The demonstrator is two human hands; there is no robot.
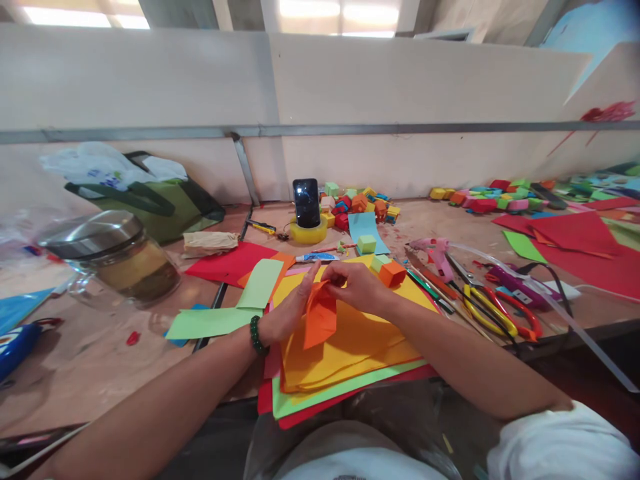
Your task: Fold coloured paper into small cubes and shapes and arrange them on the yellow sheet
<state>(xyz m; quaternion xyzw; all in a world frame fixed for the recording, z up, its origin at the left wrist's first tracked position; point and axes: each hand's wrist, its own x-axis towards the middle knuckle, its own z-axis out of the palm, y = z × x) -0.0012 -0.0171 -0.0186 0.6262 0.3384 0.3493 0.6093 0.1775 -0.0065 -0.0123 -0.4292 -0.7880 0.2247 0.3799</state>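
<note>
An orange paper piece [321, 317] with folds in it hangs between my two hands, over a stack of yellow sheets [345, 350] with green and red sheets beneath. My left hand [294, 308] holds the piece at its left side, fingers pointing up and pressed against it. At the upper edge of the piece, my right hand [356, 285] pinches the paper between thumb and fingers. An orange paper cube [392, 273] sits just right of my right hand, beside a pale green one. Green paper strips [213, 323] lie left of the stack.
A phone [307, 203] stands in a yellow tape roll [309, 231], with coloured cubes [360, 205] behind. Scissors [487, 310], a pink glue gun [434, 255] and pencils lie at right. A glass jar [135, 267] and green bag [165, 208] stand at left.
</note>
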